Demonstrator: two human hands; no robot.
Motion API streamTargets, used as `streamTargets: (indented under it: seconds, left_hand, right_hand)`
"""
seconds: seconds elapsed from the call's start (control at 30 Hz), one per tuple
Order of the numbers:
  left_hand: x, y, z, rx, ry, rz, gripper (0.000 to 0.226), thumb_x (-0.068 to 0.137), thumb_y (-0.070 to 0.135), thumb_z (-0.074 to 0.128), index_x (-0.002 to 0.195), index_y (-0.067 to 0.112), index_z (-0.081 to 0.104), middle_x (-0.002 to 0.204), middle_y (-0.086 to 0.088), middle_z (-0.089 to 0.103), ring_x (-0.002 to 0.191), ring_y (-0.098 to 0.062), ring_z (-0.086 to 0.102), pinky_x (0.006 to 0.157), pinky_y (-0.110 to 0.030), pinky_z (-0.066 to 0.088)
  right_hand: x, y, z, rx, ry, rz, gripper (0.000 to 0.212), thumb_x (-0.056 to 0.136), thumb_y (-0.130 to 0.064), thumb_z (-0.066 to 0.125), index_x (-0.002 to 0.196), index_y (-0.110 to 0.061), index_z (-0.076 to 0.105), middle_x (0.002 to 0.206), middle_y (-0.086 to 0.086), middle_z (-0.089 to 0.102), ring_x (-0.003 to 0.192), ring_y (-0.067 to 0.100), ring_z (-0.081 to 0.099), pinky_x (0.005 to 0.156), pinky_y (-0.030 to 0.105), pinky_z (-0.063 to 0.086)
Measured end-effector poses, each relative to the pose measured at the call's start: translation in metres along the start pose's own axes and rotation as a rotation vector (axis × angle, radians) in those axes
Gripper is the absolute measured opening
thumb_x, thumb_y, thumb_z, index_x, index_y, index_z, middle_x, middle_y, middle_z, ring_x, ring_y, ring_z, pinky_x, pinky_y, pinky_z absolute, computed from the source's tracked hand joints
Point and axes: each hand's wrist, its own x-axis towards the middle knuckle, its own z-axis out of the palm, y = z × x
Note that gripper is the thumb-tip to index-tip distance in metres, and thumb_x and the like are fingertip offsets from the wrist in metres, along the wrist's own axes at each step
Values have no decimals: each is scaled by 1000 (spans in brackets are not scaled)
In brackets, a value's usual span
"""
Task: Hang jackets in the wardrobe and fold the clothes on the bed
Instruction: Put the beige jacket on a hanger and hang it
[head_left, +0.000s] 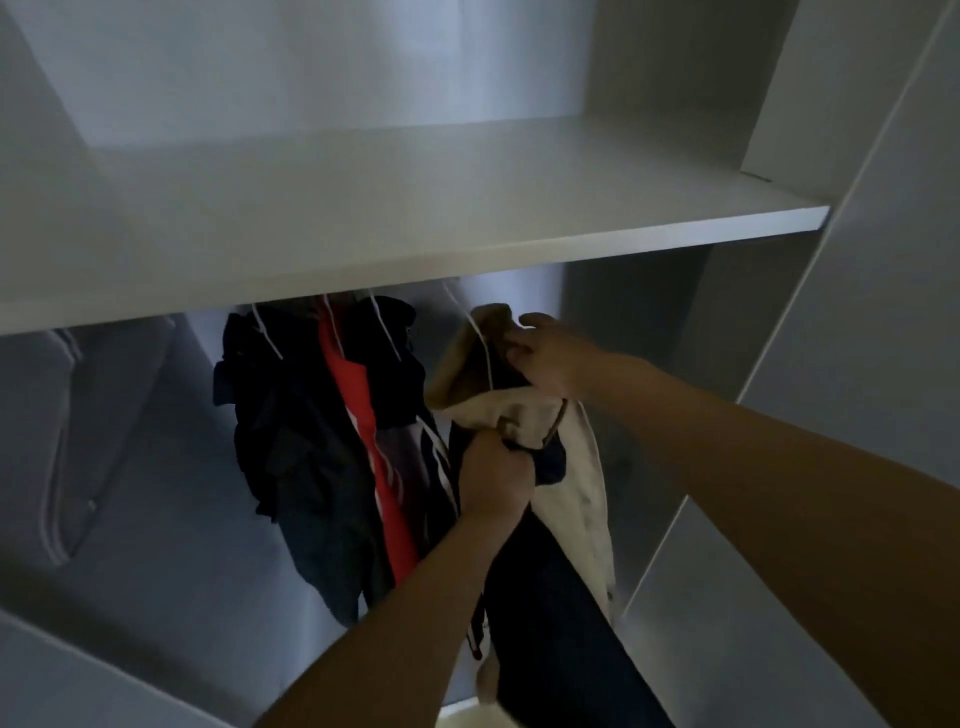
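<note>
both hands (497, 477) grip the cream-and-navy jacket (582, 467) inside the wardrobe (415, 208).

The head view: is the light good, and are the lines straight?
Head view: dim and bluish inside the wardrobe; the dark jackets lose detail in shadow; the shelf edge tilts and side panels lean, wide-angle distortion; both hands look slightly soft.

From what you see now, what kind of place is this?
Most likely the inside of a wardrobe: a white shelf spans it, dark and red jackets hang beneath, and both hands hold a cream jacket there.
</note>
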Motion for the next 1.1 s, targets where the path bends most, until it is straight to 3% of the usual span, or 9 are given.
streamTargets:
  seconds: [0.07,0.23,0.4,0.57,0.77,0.9,0.97,1.03,1.1]
  left_hand:
    - [25,7,3,50,65,-10,32,94,1,46,65,14,38,79,-11,55,82,-29,54,67,-30,36]
    - [68,13,16,120,171,-22,39,98,3,44,61,15,35,107,-23,65,101,-33,60,70,-22,35]
    - [84,14,32,123,296,-43,23,101,10,43,110,-4,59,118,-19,62,113,-30,57,90,-24,37]
    - [74,15,36,25,427,-27,21,94,6,47,110,-3,57,108,-20,63,102,-34,60,87,-35,45]
    - [92,31,16,7,294,84,17,89,20,67,84,4,69,90,-10,71,82,-16,66,69,-21,43]
    - [113,25,11,82,72,-171,33,99,12,47,125,-4,57,128,-21,59,83,-18,59,63,-22,40]
    - [109,23,10,249,63,-155,41,97,16,48,132,-5,50,132,-21,55,110,-33,59,82,-31,49]
    - [90,17,14,409,121,-110,51,96,26,48,138,-3,39,136,-19,47,122,-36,49,101,-40,43]
    - [63,11,20,569,267,78,49,95,29,46,133,0,41,132,-19,45,121,-37,46,101,-44,40]
  right_hand:
    - [5,13,1,85,-24,22,43,105,-27,31,143,-9,42,120,6,44,118,25,41,98,32,34]
    - [7,42,9,277,7,86,57,104,-36,36,152,-7,25,159,10,20,144,25,24,115,32,21]
    - [14,64,13,286,5,88,63,102,-34,41,155,-12,15,162,7,12,147,24,18,117,33,22]
    - [16,73,19,294,12,65,63,102,-31,42,155,-14,14,162,6,12,147,23,18,118,33,21]
    - [19,78,29,292,24,90,64,100,-24,45,155,-15,15,162,5,13,147,24,21,118,35,24]
    - [20,80,43,314,20,99,65,99,-24,47,155,-16,16,162,4,13,147,25,20,118,35,25]
    - [15,80,50,344,18,114,64,99,-22,47,155,-16,17,161,4,15,146,26,22,117,37,27]
    - [1,81,55,371,30,141,63,98,-20,48,154,-15,19,160,6,18,144,27,26,117,37,28]
    - [-22,84,59,393,56,183,63,97,-18,49,154,-13,22,159,8,21,142,27,30,116,36,28]
